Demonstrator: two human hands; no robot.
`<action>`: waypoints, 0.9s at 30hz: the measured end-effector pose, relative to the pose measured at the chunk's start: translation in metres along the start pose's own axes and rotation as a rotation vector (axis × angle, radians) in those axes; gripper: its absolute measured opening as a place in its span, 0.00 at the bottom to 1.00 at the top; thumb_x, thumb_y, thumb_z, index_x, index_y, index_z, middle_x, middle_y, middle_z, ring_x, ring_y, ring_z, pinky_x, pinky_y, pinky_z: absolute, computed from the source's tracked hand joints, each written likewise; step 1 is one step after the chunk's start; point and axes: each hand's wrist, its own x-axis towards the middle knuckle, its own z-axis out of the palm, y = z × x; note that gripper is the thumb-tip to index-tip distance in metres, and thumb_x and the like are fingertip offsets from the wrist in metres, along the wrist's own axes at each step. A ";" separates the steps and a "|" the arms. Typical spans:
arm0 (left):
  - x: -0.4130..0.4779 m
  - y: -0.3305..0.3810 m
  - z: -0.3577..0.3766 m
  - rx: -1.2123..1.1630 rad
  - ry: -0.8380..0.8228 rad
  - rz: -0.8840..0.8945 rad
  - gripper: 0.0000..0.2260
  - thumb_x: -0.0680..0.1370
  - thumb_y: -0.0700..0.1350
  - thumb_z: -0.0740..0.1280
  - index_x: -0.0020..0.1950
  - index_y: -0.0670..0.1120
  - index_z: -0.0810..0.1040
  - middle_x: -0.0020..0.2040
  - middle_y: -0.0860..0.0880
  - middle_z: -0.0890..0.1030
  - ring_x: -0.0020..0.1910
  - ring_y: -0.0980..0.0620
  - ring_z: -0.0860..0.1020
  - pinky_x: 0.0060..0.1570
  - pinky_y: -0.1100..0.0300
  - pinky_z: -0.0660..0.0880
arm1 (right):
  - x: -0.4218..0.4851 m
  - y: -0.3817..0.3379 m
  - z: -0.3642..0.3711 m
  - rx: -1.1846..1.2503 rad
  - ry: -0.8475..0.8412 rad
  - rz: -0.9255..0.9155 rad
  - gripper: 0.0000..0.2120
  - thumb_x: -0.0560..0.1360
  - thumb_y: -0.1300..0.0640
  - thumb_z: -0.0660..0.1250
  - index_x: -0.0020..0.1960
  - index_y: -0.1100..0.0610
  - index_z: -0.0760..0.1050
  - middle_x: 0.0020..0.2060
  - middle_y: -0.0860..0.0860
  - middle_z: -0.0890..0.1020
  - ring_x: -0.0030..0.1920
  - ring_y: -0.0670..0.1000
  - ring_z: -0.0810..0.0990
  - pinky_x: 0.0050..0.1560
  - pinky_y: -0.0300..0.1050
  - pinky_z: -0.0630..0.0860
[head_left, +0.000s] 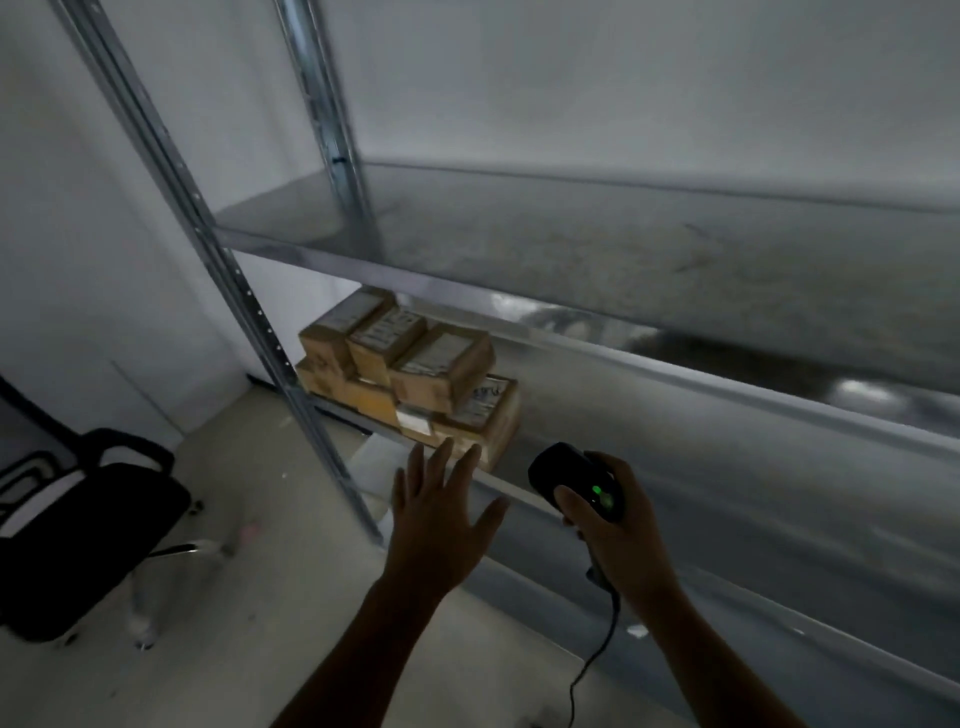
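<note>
- The scanner (576, 480) was held in the right hand (618, 535), with fingers and thumb curled round its handle; its head was raised and a green light was lit on top.
- A cable (597, 654) was seen hanging from the handle's lower end.
- The left hand (441, 525) was held wide open, fingers straight and spread, with nothing gripped.
- That hand was raised before the lower shelf (517, 488), close to the boxes (415, 374); whether a fingertip touched the nearest box could not be told.
- The boxes were stacked in two layers at the left end of that shelf, just beside the upright (228, 270), with labels on top.
- The upper shelf (571, 244) was seen above them.
- A black chair (88, 530) was seen on the floor at the left, well apart from the hands.
</note>
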 end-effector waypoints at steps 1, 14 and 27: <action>0.012 -0.006 -0.001 0.011 0.002 -0.009 0.34 0.80 0.69 0.57 0.83 0.57 0.55 0.85 0.50 0.50 0.84 0.43 0.41 0.81 0.41 0.43 | 0.012 -0.001 0.005 0.010 -0.020 0.008 0.28 0.69 0.40 0.73 0.66 0.44 0.72 0.58 0.48 0.82 0.53 0.52 0.85 0.49 0.47 0.84; 0.137 -0.071 -0.005 -0.016 -0.008 -0.053 0.36 0.79 0.71 0.56 0.83 0.55 0.58 0.84 0.47 0.54 0.84 0.41 0.44 0.80 0.38 0.48 | 0.118 0.015 0.051 0.020 -0.060 0.093 0.21 0.76 0.55 0.74 0.66 0.47 0.71 0.57 0.48 0.81 0.55 0.52 0.84 0.53 0.52 0.85; 0.251 -0.143 0.022 -0.022 -0.120 0.077 0.34 0.79 0.71 0.54 0.82 0.58 0.57 0.85 0.49 0.52 0.84 0.42 0.46 0.80 0.39 0.52 | 0.178 0.026 0.121 -0.089 0.131 0.155 0.18 0.72 0.45 0.74 0.59 0.40 0.72 0.53 0.49 0.83 0.51 0.51 0.85 0.51 0.52 0.84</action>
